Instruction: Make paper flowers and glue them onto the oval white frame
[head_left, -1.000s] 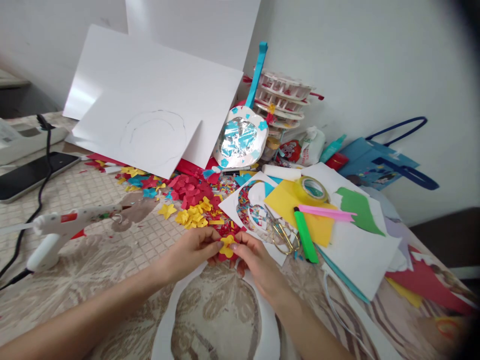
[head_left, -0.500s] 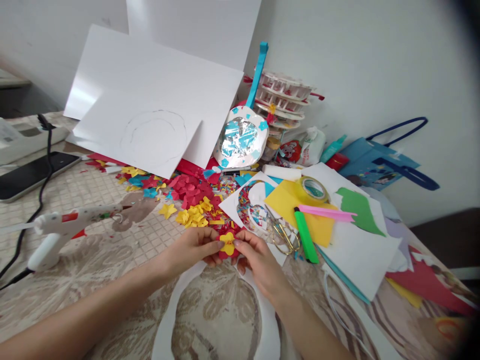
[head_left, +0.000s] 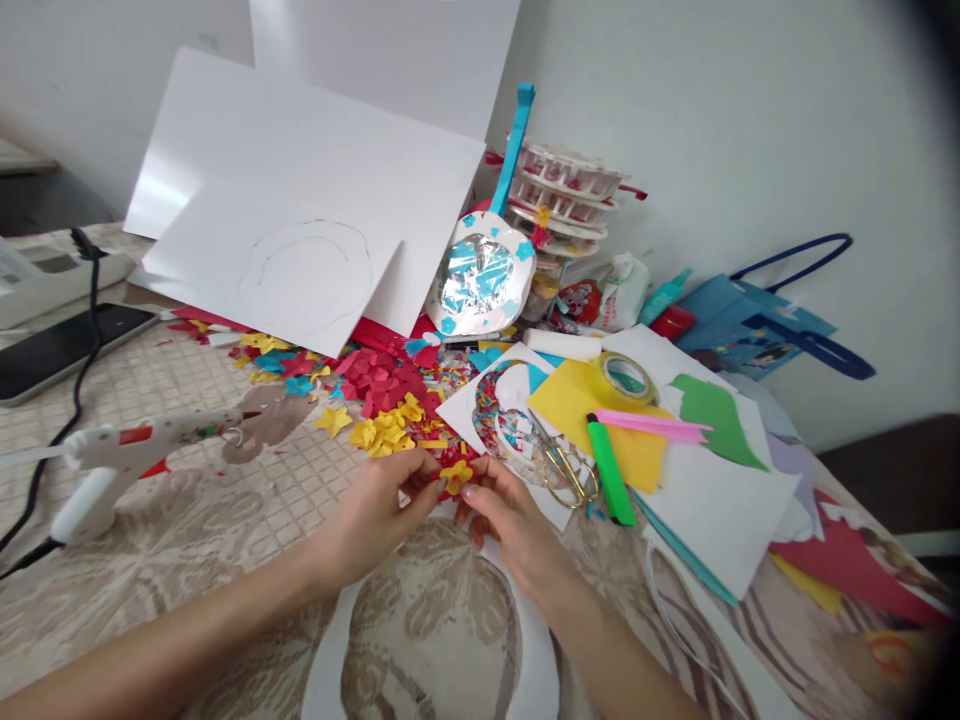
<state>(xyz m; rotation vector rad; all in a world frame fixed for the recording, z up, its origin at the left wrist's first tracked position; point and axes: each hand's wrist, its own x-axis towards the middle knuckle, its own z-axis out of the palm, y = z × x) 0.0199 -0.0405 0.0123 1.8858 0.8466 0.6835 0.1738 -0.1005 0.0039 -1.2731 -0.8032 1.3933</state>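
Observation:
A small yellow paper flower, layered on red paper, is pinched between both hands at the centre of the head view. My left hand is closed on its left side, fingertips at the petals. From the right, my right hand grips the same flower with thumb and fingers. Below them a white paper ring lies on the patterned tablecloth, its top edge partly hidden by the hands. Loose yellow flowers and a heap of red ones lie just beyond the left hand.
A glue gun and a phone lie at left. Gold-handled scissors, a green marker, tape and paper sheets are at right. White boards, a round decorated piece and a blue bag stand behind.
The flower has tilted in the fingers, and its yellow petals now look folded upward. Both hands have shifted slightly around it.

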